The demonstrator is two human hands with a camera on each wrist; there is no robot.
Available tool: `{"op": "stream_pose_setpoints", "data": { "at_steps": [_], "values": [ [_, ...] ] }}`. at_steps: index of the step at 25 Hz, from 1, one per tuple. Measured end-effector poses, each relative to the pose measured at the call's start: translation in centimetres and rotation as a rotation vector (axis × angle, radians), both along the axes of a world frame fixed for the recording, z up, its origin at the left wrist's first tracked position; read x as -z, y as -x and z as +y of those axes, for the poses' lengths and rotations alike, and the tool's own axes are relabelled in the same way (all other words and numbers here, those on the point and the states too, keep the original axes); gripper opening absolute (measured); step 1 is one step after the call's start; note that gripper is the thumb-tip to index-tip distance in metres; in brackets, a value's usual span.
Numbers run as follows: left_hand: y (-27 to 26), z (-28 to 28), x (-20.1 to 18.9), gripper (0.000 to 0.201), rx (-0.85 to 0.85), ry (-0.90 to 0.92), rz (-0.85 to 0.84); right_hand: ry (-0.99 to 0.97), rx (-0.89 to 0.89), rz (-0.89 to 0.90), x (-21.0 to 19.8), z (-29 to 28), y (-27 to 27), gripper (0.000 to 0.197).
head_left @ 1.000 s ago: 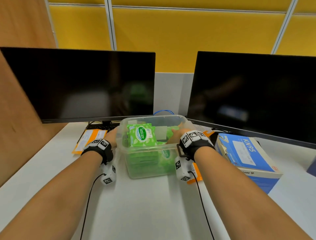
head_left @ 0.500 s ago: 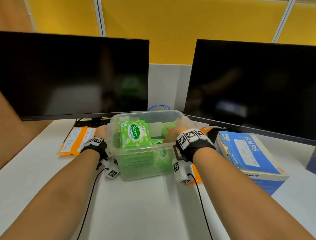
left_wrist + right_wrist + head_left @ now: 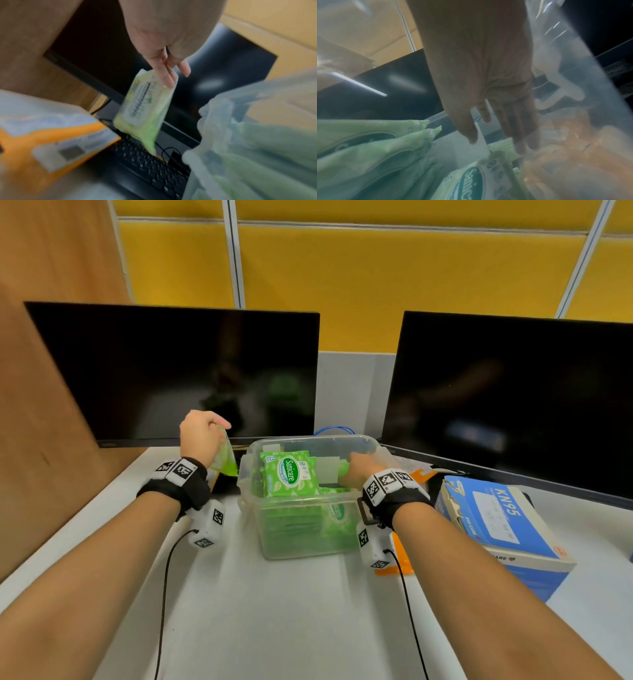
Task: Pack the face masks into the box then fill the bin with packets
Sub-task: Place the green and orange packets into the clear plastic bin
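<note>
A: Entry. Left hand (image 3: 202,434) is raised to the left of the bin (image 3: 310,549), fingers pinched on the top edge of a green packet (image 3: 145,108) that hangs free above the keyboard (image 3: 154,169).

B: And the right hand (image 3: 359,472)?

A: Inside the bin at its right end, fingers straight and a little apart, resting near the packets there; it grips nothing that I can see.

B: State of the bin?

A: Green packets stacked low, one standing upright at the left end. Gap in the middle. The blue mask box (image 3: 496,518) sits to the right of the bin, looking shut.

B: Advice for the step?

A: My judgement: carry the hanging packet over the left rim, then lower it on edge beside the upright one. Use the right hand to hold the row back so the gap stays wide. Let go only once the packet is seated; the edge pinch looks slight, so a swing could drop it.
</note>
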State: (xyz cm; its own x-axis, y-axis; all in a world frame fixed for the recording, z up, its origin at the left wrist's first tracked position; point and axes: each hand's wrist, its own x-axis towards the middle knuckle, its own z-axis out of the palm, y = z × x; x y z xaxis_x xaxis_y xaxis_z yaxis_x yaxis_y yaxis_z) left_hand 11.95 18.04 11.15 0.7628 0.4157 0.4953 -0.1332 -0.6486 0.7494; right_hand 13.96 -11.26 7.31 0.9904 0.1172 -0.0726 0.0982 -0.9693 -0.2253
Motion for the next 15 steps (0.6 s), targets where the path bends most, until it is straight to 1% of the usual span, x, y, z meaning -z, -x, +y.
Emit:
{"op": "stream_pose_setpoints", "data": {
  "at_steps": [2,3,4,5,6,7,8,9,10,11,12,13,15],
  "values": [
    [1.9,-1.0,-2.2,0.034,0.008,-0.110,-0.097,-0.209,0.002,-0.127,-2.0,0.4,0.8,0.041],
    [2.5,-1.7,-3.5,0.031,0.039,-0.157,-0.167,-0.310,-0.003,-0.209,-2.5,0.4,1.0,0.039],
    [3.2,-2.4,-4.8,0.031,0.078,-0.214,-0.237,-0.398,0.002,-0.245,-3.1,0.3,1.4,0.038],
    [3.4,-2.9,-5.8,0.033,0.110,-0.264,-0.249,-0.480,0.002,-0.248,-3.4,0.1,1.7,0.037],
    [3.4,-2.9,-6.3,0.037,0.121,-0.298,-0.186,-0.521,0.000,-0.231,-3.5,0.0,2.2,0.037],
    [3.2,-2.6,-6.2,0.041,0.119,-0.294,-0.058,-0.542,-0.004,-0.217,-3.4,-0.2,2.9,0.036],
    [2.7,-1.9,-5.3,0.041,0.114,-0.322,0.065,-0.522,-0.006,-0.215,-3.4,-0.3,3.5,0.037],
    [2.8,-1.3,-4.1,0.039,0.117,-0.395,0.213,-0.491,-0.014,-0.211,-3.1,-0.4,4.0,0.038],
    [2.8,-0.7,-2.4,0.036,0.124,-0.489,0.411,-0.439,-0.019,-0.196,-2.8,-0.3,4.5,0.041],
    [3.1,-0.2,-0.6,0.039,0.119,-0.604,0.620,-0.387,-0.033,-0.181,-2.6,-0.3,4.8,0.043],
    [3.6,0.2,1.3,0.051,0.115,-0.656,0.812,-0.327,-0.039,-0.159,-2.5,-0.2,4.9,0.043],
    [3.8,0.8,3.2,0.067,0.124,-0.636,0.989,-0.280,-0.046,-0.136,-2.3,-0.1,4.8,0.041],
    [4.1,2.2,6.6,0.097,0.130,-0.614,1.217,-0.210,-0.039,-0.110,-2.6,0.3,4.7,0.030]
  ]
}}
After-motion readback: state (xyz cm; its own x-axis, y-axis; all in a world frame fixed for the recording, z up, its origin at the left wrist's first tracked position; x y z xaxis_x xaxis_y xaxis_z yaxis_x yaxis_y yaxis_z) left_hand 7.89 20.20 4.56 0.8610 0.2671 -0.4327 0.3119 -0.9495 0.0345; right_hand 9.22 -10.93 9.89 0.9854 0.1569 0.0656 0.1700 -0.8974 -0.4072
